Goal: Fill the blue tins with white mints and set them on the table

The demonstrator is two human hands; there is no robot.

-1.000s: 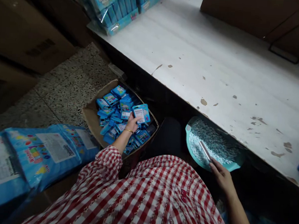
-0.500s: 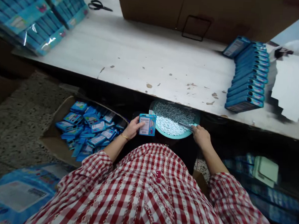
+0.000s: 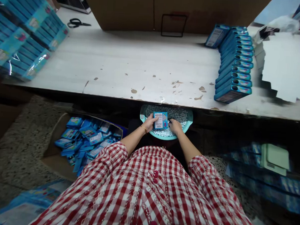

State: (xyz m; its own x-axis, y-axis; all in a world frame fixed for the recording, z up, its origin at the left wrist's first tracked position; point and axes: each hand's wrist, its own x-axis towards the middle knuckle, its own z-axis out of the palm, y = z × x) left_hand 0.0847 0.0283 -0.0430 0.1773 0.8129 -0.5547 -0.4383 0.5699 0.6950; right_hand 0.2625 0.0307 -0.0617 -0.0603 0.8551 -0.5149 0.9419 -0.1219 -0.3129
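Pinching a blue packet (image 3: 162, 121) by its near edge, the left hand (image 3: 148, 123) keeps it over the bowl (image 3: 163, 137) of pellets (image 3: 180, 114) below, presumably to catch spills, beside the right hand (image 3: 175, 127), whose grip I cannot tell.

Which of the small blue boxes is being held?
The flat blue box with a white label in the left hand, over the round turquoise plastic basin; unlike those heaped in the brown cardboard carton, it is gripped.
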